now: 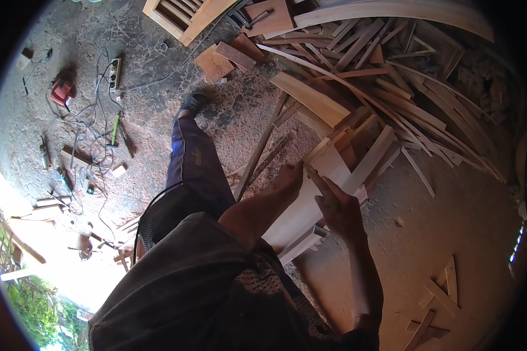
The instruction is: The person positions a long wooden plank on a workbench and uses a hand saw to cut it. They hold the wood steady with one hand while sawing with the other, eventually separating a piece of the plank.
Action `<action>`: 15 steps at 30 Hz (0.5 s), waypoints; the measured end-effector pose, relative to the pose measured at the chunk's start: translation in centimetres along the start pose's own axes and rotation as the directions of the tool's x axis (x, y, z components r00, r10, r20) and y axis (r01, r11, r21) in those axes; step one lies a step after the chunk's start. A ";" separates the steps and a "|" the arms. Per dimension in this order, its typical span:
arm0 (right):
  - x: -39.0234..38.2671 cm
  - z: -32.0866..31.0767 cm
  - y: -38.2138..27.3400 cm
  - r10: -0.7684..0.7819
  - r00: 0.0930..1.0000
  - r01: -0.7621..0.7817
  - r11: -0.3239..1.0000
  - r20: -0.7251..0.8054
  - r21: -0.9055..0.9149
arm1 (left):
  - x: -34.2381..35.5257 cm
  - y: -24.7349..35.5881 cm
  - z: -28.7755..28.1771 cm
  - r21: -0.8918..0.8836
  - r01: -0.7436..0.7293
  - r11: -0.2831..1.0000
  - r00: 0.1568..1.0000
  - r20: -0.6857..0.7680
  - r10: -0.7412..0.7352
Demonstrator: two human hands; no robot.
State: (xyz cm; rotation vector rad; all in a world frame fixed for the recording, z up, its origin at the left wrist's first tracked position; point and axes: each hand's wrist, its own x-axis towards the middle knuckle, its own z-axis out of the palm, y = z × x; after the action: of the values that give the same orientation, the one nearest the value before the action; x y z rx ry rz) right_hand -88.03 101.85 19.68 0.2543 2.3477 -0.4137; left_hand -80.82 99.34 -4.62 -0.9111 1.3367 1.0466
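Note:
My left hand (pixel 288 178) is closed in front of my body, over the edge of a pale wide board (pixel 295 213). Whatever its fingers grip is hidden. Close by on the right, my right hand (pixel 339 206) is closed around a narrow tan piece (pixel 317 181) that looks like wood. That piece slants up and left, its far end near my left hand. Beneath both hands, the pale board runs from near my body toward a box-like wooden piece (pixel 346 146). A light wooden bar (pixel 370 158) lies at an angle just beyond my right hand.
A large heap of wooden strips (pixel 386 76) fills the far right. Tangled cables (pixel 93 120), a power strip (pixel 115 73) and a red power tool (pixel 62 90) lie on the shavings-covered floor at left. Offcuts (pixel 442 295) lie at lower right; a slatted wooden frame (pixel 187 17) is at the top.

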 end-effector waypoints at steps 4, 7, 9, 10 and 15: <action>-3.5 -4.0 -3.3 0.130 0.988 -0.134 0.991 0.088 0.030 | 0.7 0.4 0.1 0.027 -0.016 1.000 1.000 -0.019 0.017; -6.0 -8.5 -5.8 0.137 0.987 -0.144 0.987 0.090 0.077 | 0.5 0.2 0.2 0.031 -0.014 0.999 1.000 -0.025 0.015; -6.2 -8.5 -5.5 0.130 0.988 -0.138 0.986 0.085 0.092 | 0.4 0.0 0.2 0.026 -0.018 1.000 0.999 -0.032 0.019; -5.3 -7.5 -4.6 0.136 0.986 -0.145 0.984 0.099 0.101 | 0.8 0.2 0.3 0.014 -0.017 1.000 0.999 -0.037 0.017; -0.7 -2.1 -1.6 0.089 0.994 -0.094 0.991 0.058 0.093 | -0.3 -1.3 -0.4 0.064 -0.043 0.997 0.999 0.002 0.043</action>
State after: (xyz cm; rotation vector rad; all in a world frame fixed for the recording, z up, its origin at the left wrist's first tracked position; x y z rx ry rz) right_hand -89.34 101.07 21.97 0.3904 2.2574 -0.4831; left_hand -79.73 98.56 -4.42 -0.8382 1.3871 1.0313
